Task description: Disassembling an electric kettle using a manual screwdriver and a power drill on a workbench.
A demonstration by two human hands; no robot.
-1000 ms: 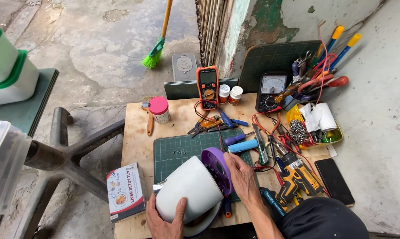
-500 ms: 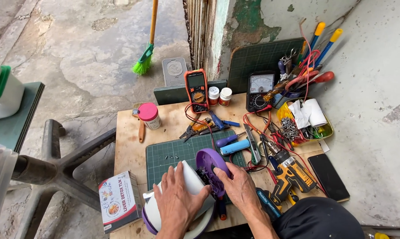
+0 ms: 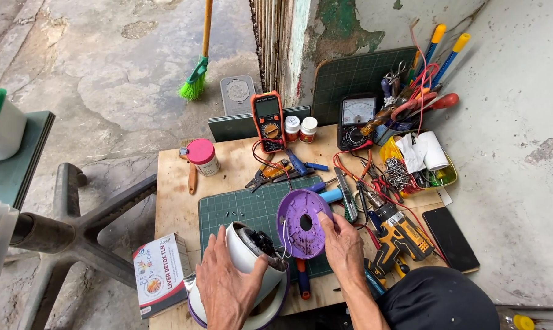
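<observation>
So the left hand (image 3: 227,287) is wrapped around a white appliance body (image 3: 247,256) lying tilted at about 6 o'clock on the plywood counter (image 3: 172,183), its open end with dark innards facing up toward 1 o'clock. The right hand (image 3: 343,244) pinches the lower right rim of a round purple base plate (image 3: 304,223), held up on edge just beside that opening, over the green cutting mat (image 3: 246,211). An orange multimeter (image 3: 268,120) stands at 12 o'clock, and a yellow drill (image 3: 398,235) lies around 3.
</observation>
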